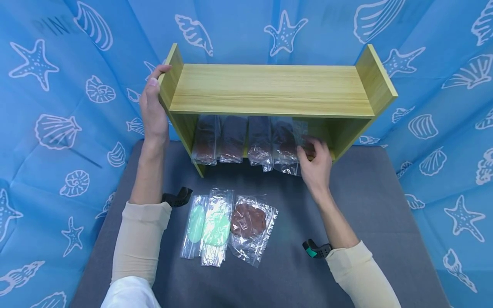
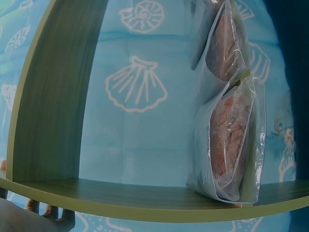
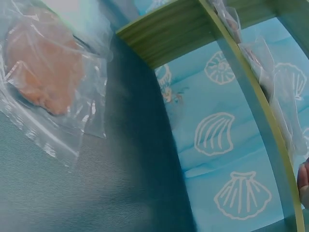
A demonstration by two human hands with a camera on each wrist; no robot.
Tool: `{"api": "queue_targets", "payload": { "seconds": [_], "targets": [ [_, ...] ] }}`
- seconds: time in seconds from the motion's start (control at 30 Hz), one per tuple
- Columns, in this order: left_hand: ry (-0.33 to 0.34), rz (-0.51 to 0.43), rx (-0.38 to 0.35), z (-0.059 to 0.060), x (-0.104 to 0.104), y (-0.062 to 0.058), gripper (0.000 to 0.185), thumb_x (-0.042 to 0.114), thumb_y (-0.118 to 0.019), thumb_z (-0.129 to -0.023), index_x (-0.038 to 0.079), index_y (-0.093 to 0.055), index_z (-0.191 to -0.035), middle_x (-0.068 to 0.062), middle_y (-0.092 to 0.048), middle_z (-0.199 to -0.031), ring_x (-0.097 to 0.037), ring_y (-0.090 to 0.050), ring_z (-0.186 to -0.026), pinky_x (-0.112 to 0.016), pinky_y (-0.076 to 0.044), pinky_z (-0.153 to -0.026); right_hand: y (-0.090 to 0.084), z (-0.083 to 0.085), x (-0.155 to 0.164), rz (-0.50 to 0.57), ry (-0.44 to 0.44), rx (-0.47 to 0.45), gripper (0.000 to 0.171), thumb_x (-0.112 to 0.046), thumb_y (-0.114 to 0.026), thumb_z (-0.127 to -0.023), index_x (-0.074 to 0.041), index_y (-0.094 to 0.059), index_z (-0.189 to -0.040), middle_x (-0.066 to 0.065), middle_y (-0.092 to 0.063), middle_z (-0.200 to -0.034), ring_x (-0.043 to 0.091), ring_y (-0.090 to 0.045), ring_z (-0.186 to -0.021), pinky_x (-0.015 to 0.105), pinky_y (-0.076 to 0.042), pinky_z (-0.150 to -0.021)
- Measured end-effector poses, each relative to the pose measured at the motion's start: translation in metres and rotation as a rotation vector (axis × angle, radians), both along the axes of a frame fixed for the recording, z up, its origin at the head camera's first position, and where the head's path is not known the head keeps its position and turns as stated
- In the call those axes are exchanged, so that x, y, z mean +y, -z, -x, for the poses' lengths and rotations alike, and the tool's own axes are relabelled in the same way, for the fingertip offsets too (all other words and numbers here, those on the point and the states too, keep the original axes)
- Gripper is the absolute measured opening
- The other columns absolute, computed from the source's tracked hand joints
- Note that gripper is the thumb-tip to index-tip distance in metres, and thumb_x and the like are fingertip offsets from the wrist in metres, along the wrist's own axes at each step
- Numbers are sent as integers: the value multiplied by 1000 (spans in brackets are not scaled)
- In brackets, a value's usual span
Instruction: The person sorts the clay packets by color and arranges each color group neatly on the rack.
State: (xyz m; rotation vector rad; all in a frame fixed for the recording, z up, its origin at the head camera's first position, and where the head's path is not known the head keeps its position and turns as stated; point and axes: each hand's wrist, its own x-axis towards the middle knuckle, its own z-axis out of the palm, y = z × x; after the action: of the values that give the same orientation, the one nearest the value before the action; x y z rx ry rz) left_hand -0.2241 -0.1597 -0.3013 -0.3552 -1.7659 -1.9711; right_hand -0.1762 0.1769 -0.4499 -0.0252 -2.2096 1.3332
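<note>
My left hand (image 1: 154, 105) grips the upper left side panel of a wooden shelf (image 1: 269, 87), its fingers over the panel's edge. In the left wrist view, fingertips (image 2: 50, 211) show beneath that panel. Four clear zip bags with dark brown contents stand in a row on the lower board. At the rightmost zip bag (image 1: 285, 143), my right hand (image 1: 316, 164) pinches the right edge between thumb and bent fingers. Only part of that hand (image 3: 303, 183) appears in the right wrist view, beside the bags (image 3: 285, 104).
On the grey table (image 1: 285, 273) in front lie two clear bags with pale green pieces (image 1: 216, 226) and a zip bag with a flat brown piece (image 1: 248, 220). Blue curtain (image 1: 246, 25) with shell prints hangs behind and on both sides.
</note>
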Motion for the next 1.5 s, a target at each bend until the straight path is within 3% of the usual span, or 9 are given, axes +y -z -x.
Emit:
{"api": "queue_targets", "payload": {
  "seconds": [0.13,0.33,0.53,0.8,0.93,1.07,1.2,1.4,1.5],
  "targets": [
    [0,-1,-4,0,0,0,45,26,-32,-100,10,-62,-129,-8,-50,-135,-25,-49,-109,-32,-37,-95,2,-11,0,74,2,40,26,1,-65,-91,1,-68,-117,19,-62,-110,19,-62,-88,18,-48,-75],
    [-2,0,-3,0,0,0,45,26,-32,-100,10,-62,-129,-9,-49,-135,-25,-48,-109,-32,-37,-94,-8,-36,-8,117,-5,70,25,8,-62,-91,10,-66,-115,27,-60,-109,19,-59,-86,16,-46,-73],
    [-8,5,4,0,0,-1,45,25,-32,-100,9,-62,-129,-8,-49,-138,-24,-48,-113,-31,-37,-97,-12,-58,-14,158,-40,28,25,9,-60,-92,14,-62,-116,29,-58,-109,21,-59,-87,16,-47,-73],
    [0,-12,-8,0,0,-2,45,27,-33,-99,10,-63,-128,-8,-51,-136,-24,-49,-109,-31,-38,-95,0,-74,-14,211,-69,22,25,9,-61,-92,12,-62,-116,28,-61,-104,34,-62,-87,19,-51,-76],
    [-10,6,-17,3,-2,2,45,28,-33,-100,12,-63,-128,-6,-49,-138,-24,-49,-111,-31,-37,-95,7,-83,-15,229,-78,17,23,10,-60,-92,13,-62,-115,29,-62,-101,23,-65,-83,18,-52,-74],
    [-15,8,-22,14,-8,10,44,30,-33,-100,14,-64,-128,-5,-49,-139,-23,-49,-113,-31,-37,-94,15,-92,-17,231,-94,-10,23,12,-59,-91,13,-62,-114,30,-63,-101,7,-63,-83,18,-51,-73],
    [-17,7,-25,21,-11,16,44,30,-33,-100,16,-64,-128,-4,-48,-140,-22,-49,-113,-31,-37,-94,24,-99,-19,244,-120,-48,25,13,-59,-91,13,-62,-115,30,-63,-102,7,-63,-84,18,-51,-74],
    [-29,-4,-17,11,-5,7,43,27,-33,-100,13,-64,-127,-6,-51,-136,-22,-50,-110,-29,-38,-94,38,-106,-21,250,-169,-93,24,13,-61,-91,13,-63,-115,29,-64,-102,8,-64,-84,18,-51,-73],
    [-43,-3,-14,13,-5,10,43,26,-32,-100,13,-65,-126,-6,-53,-133,-22,-50,-108,-29,-38,-93,43,-109,-22,243,-179,-135,24,11,-61,-91,10,-64,-115,26,-65,-101,9,-64,-83,19,-52,-72]
  ]
}}
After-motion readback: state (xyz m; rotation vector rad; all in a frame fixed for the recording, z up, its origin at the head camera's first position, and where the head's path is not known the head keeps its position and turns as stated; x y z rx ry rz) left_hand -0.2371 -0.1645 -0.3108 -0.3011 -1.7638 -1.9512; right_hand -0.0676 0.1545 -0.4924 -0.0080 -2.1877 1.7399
